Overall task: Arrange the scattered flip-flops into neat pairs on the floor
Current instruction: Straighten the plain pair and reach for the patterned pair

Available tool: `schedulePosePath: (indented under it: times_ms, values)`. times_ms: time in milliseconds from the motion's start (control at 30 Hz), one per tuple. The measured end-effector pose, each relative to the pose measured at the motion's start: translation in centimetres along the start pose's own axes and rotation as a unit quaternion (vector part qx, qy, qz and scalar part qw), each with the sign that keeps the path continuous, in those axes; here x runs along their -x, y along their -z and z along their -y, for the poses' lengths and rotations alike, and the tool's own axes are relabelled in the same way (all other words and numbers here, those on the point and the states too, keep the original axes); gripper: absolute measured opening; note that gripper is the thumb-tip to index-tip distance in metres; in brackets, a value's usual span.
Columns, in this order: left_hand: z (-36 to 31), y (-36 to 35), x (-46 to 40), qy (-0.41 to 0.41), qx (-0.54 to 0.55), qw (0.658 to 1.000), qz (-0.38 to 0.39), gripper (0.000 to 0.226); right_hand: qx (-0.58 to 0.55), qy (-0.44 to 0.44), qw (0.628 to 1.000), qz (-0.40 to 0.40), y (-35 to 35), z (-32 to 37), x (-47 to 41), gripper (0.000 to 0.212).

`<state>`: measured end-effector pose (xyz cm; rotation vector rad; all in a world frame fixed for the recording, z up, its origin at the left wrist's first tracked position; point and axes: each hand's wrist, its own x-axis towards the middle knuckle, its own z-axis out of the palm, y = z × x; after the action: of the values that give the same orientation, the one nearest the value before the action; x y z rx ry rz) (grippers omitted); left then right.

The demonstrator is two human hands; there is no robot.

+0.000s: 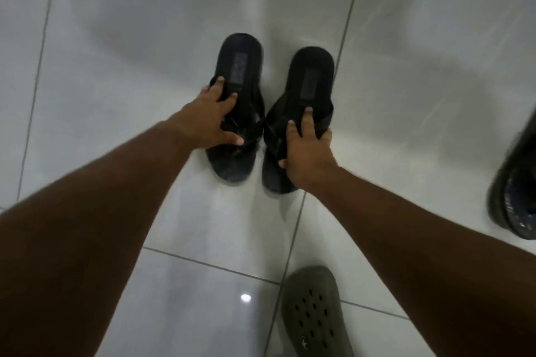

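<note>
A glossy white tiled floor point(116, 66) is filling the view, crossed by thin grey grout lines and reflecting two small ceiling lights. From 7 o'clock a bare arm is reaching toward the centre, and the left hand point(207, 122) is gripping the left black flip-flop point(236, 107), fingers spread over its straps and thumb pressing near its inner edge. Just beside it, toward 1 o'clock from that hand, the right black flip-flop point(301, 113) is lying roughly parallel, with only a narrow strip of tile showing between the two. The right hand point(307, 153), coming in from 5 o'clock, is clasping this one by its straps, fingertips on the footbed. At 6 o'clock a grey-green perforated clog point(314, 313) is resting on the tiles (partly cut off by the frame). At 3 o'clock a dark shoe point(513, 194) is sitting at the edge, blurred.
</note>
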<state>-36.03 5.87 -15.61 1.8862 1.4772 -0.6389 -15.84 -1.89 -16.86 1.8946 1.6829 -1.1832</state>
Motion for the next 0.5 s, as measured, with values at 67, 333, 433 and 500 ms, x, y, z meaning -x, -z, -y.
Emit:
schedulePosePath:
  times_ms: [67, 333, 433, 500]
  values:
    - [1.9, 0.1, 0.7, 0.014, -0.011, 1.0, 0.01, 0.104, 0.012, 0.01, 1.0, 0.005, -1.1, 2.1, 0.2, 0.086]
    - [2.7, -0.9, 2.4, 0.028, -0.056, 0.998, 0.005, 0.106, 0.01, 0.028, 0.999, 0.01, -0.7, 2.8, 0.8, 0.094]
    - [0.4, -0.3, 4.3, 0.053, -0.127, 0.99, -0.02, 0.109, -0.021, 0.036, 0.999, -0.026, 1.8, 0.9, 3.1, 0.098]
    - [-2.9, 0.0, 5.8, 0.028, -0.136, 0.989, -0.047, 0.11, -0.044, 0.018, 0.997, -0.064, 3.6, -3.1, 5.6, 0.095]
